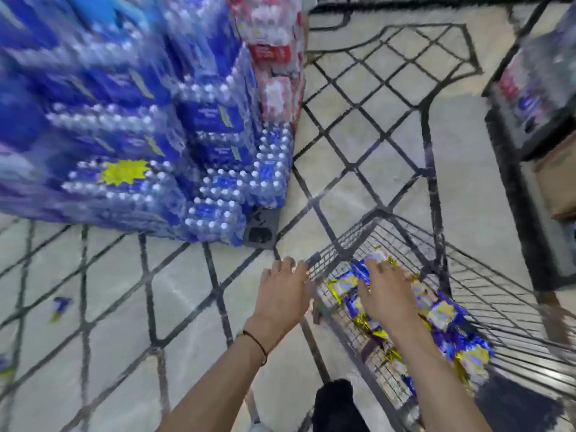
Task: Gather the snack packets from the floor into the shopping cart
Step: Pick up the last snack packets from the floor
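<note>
A heap of snack packets (444, 314), blue and gold foil, is seen lying inside the wire shopping cart (505, 294) at lower right. The right hand (386, 291) is held palm down over the heap, its fingers straight and spread; the fingertips are laid on or just above the topmost packets, and contact cannot be told for the blur. The left hand (285, 291) is placed at the cart's near corner, outside the wire, fingers extended and kept close together; whether the rim is touched cannot be told. A dark cord bracelet (258, 344) is worn on the left wrist.

One stray packet (60, 307) is left on the floor (374, 151), well apart from the cart to the left. The floor is laid in pale tiles crossed by dark diamond lines. Shrink-wrapped packs of bottled water (140, 120) with blue labels are stacked high at upper left, with red-labelled packs (274, 42) just beside them. A dark shelf unit (536, 88) and a cardboard box (561, 182) are found at the right edge. No label can be read; all print is smeared by motion.
</note>
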The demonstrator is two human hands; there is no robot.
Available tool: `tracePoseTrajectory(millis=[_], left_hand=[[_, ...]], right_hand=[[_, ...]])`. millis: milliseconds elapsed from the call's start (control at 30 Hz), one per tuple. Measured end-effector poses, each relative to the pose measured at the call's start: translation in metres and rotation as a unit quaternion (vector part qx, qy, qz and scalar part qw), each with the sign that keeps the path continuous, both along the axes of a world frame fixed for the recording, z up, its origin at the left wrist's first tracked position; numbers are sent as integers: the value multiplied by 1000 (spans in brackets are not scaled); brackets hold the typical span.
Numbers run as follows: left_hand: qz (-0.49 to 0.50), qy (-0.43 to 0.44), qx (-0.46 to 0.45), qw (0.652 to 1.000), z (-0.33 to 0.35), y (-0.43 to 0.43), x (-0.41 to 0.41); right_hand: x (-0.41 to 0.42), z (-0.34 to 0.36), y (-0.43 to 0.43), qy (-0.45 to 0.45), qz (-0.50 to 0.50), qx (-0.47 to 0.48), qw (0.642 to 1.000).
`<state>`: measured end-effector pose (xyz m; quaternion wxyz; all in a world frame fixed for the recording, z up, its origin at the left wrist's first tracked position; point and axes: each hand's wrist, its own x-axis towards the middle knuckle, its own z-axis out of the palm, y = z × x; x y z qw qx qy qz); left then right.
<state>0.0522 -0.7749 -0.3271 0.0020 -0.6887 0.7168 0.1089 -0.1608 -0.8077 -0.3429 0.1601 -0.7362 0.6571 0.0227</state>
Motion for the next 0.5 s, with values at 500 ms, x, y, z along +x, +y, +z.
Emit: tracePoseTrajectory(millis=[500], left_hand=[[326, 32, -61, 943, 75, 316, 275]], right_hand=[[377, 101, 160, -59, 330, -24, 942]])
